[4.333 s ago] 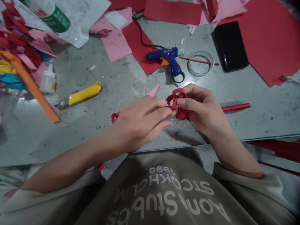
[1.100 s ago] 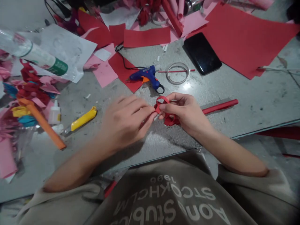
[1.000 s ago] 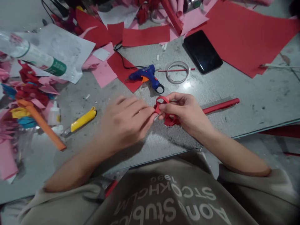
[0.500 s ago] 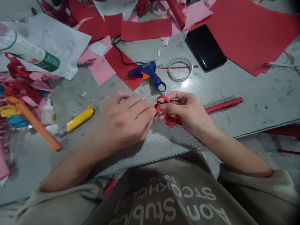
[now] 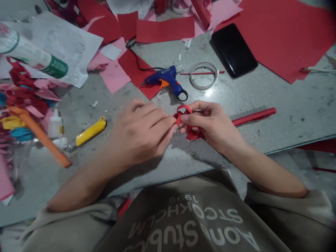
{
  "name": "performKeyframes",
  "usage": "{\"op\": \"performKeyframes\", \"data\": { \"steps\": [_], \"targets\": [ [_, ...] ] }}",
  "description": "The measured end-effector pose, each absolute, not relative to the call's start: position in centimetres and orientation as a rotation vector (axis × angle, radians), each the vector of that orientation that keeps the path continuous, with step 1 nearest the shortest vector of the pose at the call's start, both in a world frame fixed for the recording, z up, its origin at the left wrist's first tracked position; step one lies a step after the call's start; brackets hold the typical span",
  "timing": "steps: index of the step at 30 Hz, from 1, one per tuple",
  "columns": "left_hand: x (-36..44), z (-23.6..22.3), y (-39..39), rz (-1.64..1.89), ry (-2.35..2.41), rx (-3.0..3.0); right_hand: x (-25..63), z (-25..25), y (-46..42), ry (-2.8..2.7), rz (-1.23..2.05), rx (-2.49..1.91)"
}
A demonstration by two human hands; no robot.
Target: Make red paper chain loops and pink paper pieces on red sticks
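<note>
Between my hands is a small piece of looped, folded red paper strip (image 5: pixel 184 108). My right hand (image 5: pixel 214 120) holds it, thumb and fingers pinched on its loops. The fingertips of my left hand (image 5: pixel 147 131) press together at the strip's left end; that hand is a little blurred, and its palm side is hidden. A thin red paper tube (image 5: pixel 256 116) lies beyond my right wrist; whether it joins the looped piece cannot be seen. Just past my hands rests a blue glue gun (image 5: pixel 168 78) with an orange trigger.
A roll of clear tape (image 5: pixel 193 82) and a black case (image 5: pixel 235 50) lie farther back. Red paper sheets (image 5: pixel 165 29) cover the far side. On the left are a yellow utility knife (image 5: pixel 91 131), an orange paper tube (image 5: pixel 44 140), a small glue bottle (image 5: pixel 55 126) and a spray can (image 5: pixel 31 52).
Both hands keep their hold on the looped red strip. My left fingertips have shifted slightly right along it. The whole view has moved a little.
</note>
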State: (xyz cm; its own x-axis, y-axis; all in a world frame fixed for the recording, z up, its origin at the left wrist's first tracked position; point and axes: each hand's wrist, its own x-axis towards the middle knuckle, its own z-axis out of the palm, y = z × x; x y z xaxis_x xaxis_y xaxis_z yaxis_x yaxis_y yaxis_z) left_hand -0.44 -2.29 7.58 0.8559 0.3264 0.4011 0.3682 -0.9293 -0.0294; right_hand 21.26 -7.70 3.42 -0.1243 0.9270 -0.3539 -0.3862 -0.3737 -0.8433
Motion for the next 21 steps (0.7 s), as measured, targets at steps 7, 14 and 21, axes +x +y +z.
{"op": "performKeyframes", "data": {
  "steps": [7,14,21],
  "targets": [
    [-0.5,6.7,-2.1,-0.641,-0.484,-2.831,21.3,3.6,-7.6,-0.695,1.698,-1.127],
    [-0.6,6.4,-2.1,-0.695,-0.448,-2.778,21.2,3.7,-7.6,-0.696,1.695,-1.103],
    [-1.0,6.2,-2.0,-0.72,-0.562,-2.902,21.2,3.8,-7.6,-0.664,1.705,-1.101]
  ]
}}
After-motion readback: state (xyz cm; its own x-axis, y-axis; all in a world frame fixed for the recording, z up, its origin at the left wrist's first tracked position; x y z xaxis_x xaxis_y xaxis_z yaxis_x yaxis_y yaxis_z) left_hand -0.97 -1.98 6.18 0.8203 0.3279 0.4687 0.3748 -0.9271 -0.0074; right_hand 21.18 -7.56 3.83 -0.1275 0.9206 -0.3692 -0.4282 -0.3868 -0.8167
